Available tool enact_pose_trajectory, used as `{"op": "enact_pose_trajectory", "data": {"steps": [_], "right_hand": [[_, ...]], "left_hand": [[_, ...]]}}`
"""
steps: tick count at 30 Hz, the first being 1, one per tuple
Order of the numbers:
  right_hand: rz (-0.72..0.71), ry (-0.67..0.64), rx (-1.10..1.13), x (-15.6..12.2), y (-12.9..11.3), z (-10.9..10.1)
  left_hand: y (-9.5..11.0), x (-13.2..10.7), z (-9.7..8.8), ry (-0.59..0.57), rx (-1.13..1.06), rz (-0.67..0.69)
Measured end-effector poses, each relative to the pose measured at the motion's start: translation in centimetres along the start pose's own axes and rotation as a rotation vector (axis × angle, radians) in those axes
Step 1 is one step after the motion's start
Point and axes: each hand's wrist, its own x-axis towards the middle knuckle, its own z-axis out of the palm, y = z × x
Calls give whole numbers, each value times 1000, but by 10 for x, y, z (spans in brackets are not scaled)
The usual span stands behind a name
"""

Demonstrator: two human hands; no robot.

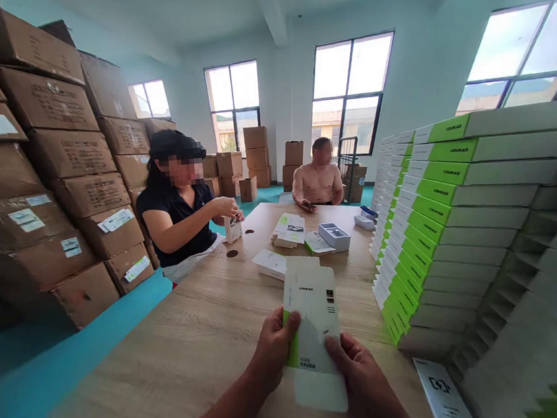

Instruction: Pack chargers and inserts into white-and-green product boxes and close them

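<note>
We are holding a white-and-green carton [312,323] over the bench [174,348], our left grip [273,343] and right grip [357,358] pinching its opposite edges. Its end flaps [320,391] are extending unfolded, so closing seems left; stacked boxes [435,221] are standing at right, apparently done.

Taped brown cardboard cartons [66,153], several with white shipping labels [26,219], are stacked high along the left of the frame on a turquoise floor [122,320]. Smaller stacked boxes [257,157] stand at upper centre beneath a dark-framed window [232,91]. Right of centre, a bare-chested person [317,181] sits before a dark metal cart frame [348,157]; a pale ceiling beam [273,14] crosses above.
</note>
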Motion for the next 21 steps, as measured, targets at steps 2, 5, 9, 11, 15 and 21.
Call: {"op": "enact_pose_trajectory", "data": {"steps": [2, 5, 9, 11, 15, 21], "right_hand": [[-72, 7, -126, -3, -4, 2], [-320, 136, -517, -7, -6, 1], [-772, 171, -983, -10, 1, 0], [-874, 160, -1061, -10, 5, 2], [-830, 79, -1034, -19, 0, 6], [-608, -36, -729, -31, -19, 3]], "left_hand": [[1, 1, -3, 9, 83, 36], [4, -3, 3, 59, 275, 235], [16, -18, 23, 66, 455, 238], [23, -24, 32, 87, 470, 224], [34, -33, 33, 123, 491, 328], [66, -48, 14, 29, 735, 343]]}}
